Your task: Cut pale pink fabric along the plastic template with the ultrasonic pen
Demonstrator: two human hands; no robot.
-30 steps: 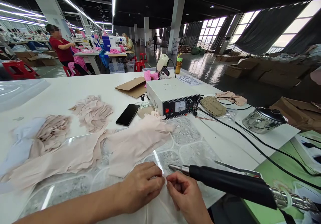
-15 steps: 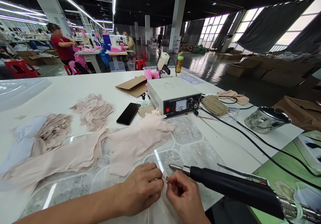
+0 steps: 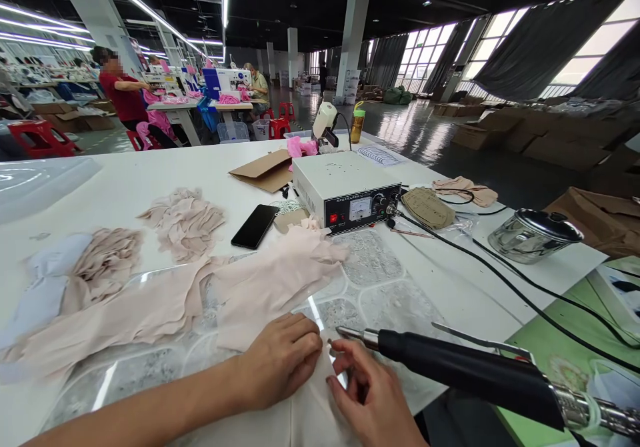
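Observation:
My left hand (image 3: pixel 283 360) rests knuckles-up on a pale fabric piece (image 3: pixel 300 420) at the table's near edge, its fingers curled and pressed onto the cloth. My right hand (image 3: pixel 367 393) lies beside it with the fingers bent, the fingertips touching the same cloth; what they pinch, if anything, is too small to see. Just past my right hand a black-handled tool (image 3: pixel 450 367) with a metal tip points left over the glass mat (image 3: pixel 370 287). A larger beige fabric piece (image 3: pixel 270 280) lies just beyond my left hand.
A white control box (image 3: pixel 345 190) with a dial stands mid-table, cables running right. Nearby lie a black phone (image 3: pixel 254 227), cardboard (image 3: pixel 265 170), beige fabric piles (image 3: pixel 183 223), and a steel pot (image 3: pixel 533 237). Other people work at sewing tables at the back left.
My two hands have drawn slightly apart from their joined pinch; the right hand has dropped a little lower and its fingers have loosened. The view has shifted slightly.

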